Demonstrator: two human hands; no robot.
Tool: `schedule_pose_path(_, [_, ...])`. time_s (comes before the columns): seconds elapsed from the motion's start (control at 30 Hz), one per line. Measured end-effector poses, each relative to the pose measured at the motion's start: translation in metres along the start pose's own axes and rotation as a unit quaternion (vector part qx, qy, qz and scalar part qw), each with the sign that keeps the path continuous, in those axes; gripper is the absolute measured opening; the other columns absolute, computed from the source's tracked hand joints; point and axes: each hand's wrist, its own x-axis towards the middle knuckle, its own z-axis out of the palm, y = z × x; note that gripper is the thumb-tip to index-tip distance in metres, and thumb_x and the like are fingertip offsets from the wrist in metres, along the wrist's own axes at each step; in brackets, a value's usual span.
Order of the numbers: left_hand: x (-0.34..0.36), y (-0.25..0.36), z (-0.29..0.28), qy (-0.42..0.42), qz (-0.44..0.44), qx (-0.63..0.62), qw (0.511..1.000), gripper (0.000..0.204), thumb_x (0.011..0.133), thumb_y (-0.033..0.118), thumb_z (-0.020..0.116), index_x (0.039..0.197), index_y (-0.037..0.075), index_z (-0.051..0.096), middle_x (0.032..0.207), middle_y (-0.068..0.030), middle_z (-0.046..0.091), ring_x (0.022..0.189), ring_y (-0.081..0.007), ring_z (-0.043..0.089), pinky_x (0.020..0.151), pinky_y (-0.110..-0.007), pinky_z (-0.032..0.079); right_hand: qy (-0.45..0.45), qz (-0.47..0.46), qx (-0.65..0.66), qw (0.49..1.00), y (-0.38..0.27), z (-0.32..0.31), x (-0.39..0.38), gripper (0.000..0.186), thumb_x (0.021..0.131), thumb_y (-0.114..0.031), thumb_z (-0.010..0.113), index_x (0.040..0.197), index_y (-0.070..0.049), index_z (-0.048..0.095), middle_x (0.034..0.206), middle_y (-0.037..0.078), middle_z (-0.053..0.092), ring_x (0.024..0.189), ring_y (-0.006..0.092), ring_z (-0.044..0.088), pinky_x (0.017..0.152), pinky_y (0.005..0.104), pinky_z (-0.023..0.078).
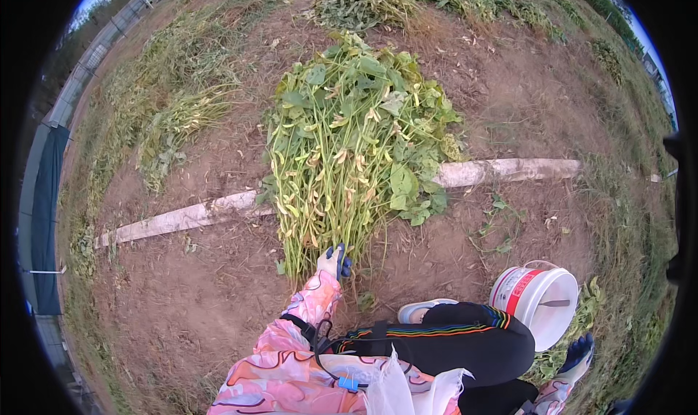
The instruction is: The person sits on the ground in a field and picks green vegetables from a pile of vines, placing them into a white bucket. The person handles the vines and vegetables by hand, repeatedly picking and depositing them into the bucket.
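Note:
A large heap of bean plants (342, 168), green leaves with yellowish and brown pods, lies on the soil in front of me. At its near end my left hand (334, 261), in a white and dark blue glove, is closed round some of the stems. Far to the right, beside my knee, my right hand (578, 358) in a similar glove appears to have its fingers stretched out, with nothing seen in it. Just beyond that hand a white bucket (503, 291) with a red band leans on its side, its mouth turned right. Something dark and narrow shows inside it.
A long pale pole or pipe (520, 169) runs across the ground under the heap. More pulled plants (363, 4) lie at the far side, others (182, 121) at the left. My bent leg (443, 340) is between the heap and my right hand. A fence (87, 62) borders the left.

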Motion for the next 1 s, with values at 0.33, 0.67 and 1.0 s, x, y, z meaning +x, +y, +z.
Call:
schedule_pose_path(0.33, [-0.029, 0.048, 0.007, 0.183, 0.203, 0.359, 0.892, 0.048, 0.072, 0.021, 0.074, 0.113, 0.004, 0.058, 0.092, -0.0093, 0.064, 0.092, -0.0285, 0.061, 0.084, -0.036, 0.048, -0.029, -0.009, 0.006, 1.000, 0.004, 0.015, 0.004, 0.046, 0.093, -0.038, 0.046, 0.129, -0.010, 0.049, 0.115, 0.006, 0.054, 0.095, 0.0151, 0.051, 0.086, 0.0307, 0.039])
schedule_pose_path(0.67, [0.028, 0.153, 0.055, -0.017, 0.124, 0.661, 0.740, 0.041, 0.081, 0.034, 0.057, 0.115, 0.011, 0.059, 0.112, -0.0140, 0.063, 0.103, -0.0316, 0.059, 0.088, -0.039, 0.046, -0.017, -0.022, -0.002, 1.000, -0.002, 0.018, -0.003, 0.042, 0.092, -0.034, 0.050, 0.127, -0.009, 0.052, 0.107, 0.004, 0.055, 0.088, 0.0129, 0.052, 0.080, 0.0278, 0.042])
schedule_pose_path(1.0, [0.077, 0.112, 0.028, -0.061, 0.119, 0.245, 0.960, 0.033, 0.081, 0.018, 0.057, 0.110, 0.006, 0.065, 0.076, -0.0078, 0.067, 0.060, -0.0194, 0.063, 0.055, -0.032, 0.050, 0.023, -0.022, -0.021, 0.999, -0.006, 0.012, -0.017, 0.039, 0.092, -0.030, 0.052, 0.125, -0.009, 0.054, 0.099, 0.001, 0.056, 0.079, 0.0089, 0.052, 0.073, 0.0234, 0.043])
